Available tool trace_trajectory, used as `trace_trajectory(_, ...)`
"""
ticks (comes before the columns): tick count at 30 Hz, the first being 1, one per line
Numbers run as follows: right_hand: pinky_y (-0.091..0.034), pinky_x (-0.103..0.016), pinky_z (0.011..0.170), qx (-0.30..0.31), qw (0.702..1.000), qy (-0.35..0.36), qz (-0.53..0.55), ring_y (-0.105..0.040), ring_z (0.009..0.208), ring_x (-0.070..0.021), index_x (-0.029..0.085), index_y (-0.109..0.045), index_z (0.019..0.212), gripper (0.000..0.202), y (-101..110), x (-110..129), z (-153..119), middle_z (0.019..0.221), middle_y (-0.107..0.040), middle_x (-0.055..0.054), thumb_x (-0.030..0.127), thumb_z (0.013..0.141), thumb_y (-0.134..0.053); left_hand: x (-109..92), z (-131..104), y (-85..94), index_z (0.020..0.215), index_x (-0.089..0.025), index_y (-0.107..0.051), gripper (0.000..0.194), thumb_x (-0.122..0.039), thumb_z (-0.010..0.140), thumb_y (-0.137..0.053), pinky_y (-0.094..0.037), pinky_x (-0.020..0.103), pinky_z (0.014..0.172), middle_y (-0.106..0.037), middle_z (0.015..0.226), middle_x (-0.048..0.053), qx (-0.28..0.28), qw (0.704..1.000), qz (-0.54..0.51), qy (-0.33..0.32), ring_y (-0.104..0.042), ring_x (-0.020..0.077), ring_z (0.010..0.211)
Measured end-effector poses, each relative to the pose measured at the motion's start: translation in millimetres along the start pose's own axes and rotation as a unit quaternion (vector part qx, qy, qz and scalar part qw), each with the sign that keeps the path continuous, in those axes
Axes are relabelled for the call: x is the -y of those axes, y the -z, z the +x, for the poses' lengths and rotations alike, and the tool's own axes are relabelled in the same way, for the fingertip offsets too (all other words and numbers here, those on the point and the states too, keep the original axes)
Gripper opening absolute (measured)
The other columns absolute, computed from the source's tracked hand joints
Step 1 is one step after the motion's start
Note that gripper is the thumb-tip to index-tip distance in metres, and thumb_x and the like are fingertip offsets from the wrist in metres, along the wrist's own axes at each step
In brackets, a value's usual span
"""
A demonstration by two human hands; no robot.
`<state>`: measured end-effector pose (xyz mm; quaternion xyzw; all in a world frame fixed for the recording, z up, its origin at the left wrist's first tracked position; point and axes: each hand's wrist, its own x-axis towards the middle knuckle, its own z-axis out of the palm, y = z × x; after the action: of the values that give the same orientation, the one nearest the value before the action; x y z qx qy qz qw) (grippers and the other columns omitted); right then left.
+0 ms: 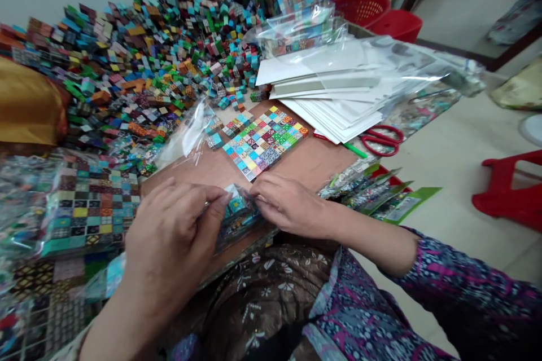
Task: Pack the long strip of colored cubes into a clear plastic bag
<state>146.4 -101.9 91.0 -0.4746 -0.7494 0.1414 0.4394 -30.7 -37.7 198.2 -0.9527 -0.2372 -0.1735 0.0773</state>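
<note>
My left hand (178, 225) is closed, thumb against fingers, pinching one edge of a clear plastic bag (237, 220). On the bag's other side, my right hand (285, 203) also has its fingers pinched on the plastic. Small blue patterned squares and a white patch show inside the bag; the rest of its contents is hidden by my hands. Just beyond lies a flat block of many-coloured patterned cubes (266, 140) on the brown board (190, 172). A few loose cubes (214, 141) sit at its left corner.
A large heap of small coloured cubes (144, 67) fills the back left. White cards (326, 87) lie under clear plastic at the back right, with red scissors (383, 141) and a green pen (354, 150) beside them. Wrapped cube blocks (95, 203) are stacked at left.
</note>
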Motion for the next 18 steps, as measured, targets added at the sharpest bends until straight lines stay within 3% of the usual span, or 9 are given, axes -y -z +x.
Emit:
trace_trajectory(5, -0.046, -0.035, 0.079, 0.006, 0.999, 0.018, 0.028, -0.051, 0.089, -0.0201, 0.013, -0.053, 0.096, 0.014, 0.6, -3.3, 0.8, 0.092, -0.056, -0.011, 0.012, 0.09, -0.04, -7.3, 6.8, 0.8, 0.074, -0.021, -0.063, 0.023, -0.031, 0.09, -0.051, -0.048, 0.032, 0.068, -0.066, 0.068, -0.001, 0.011, 0.994, -0.059, 0.088, -0.063, 0.0176, 0.068)
trace_trajectory(10, -0.046, -0.034, 0.078, 0.006, 1.0, 0.022, 0.017, -0.051, 0.088, -0.0197, 0.013, -0.052, 0.091, 0.015, -2.7, -5.6, 1.8, 0.092, -0.056, -0.011, 0.011, 0.091, -0.038, -9.4, 6.3, 0.5, 0.076, -0.025, -0.066, 0.021, -0.04, 0.087, -0.056, -0.041, 0.029, 0.052, -0.063, 0.069, -0.003, 0.04, 0.943, -0.228, 0.237, -0.057, 0.0151, 0.063)
trace_trajectory(18, -0.046, -0.031, 0.073, -0.005, 1.0, 0.014, 0.026, -0.049, 0.081, -0.0177, 0.013, -0.052, 0.088, 0.019, -6.7, -3.9, 3.6, 0.085, -0.054, -0.009, 0.009, 0.092, -0.034, -4.9, 10.3, -3.8, 0.07, -0.028, -0.07, 0.013, -0.03, 0.081, -0.065, -0.04, 0.024, 0.051, -0.064, 0.067, -0.005, 0.03, 0.876, -0.39, 0.282, -0.055, 0.0111, 0.063)
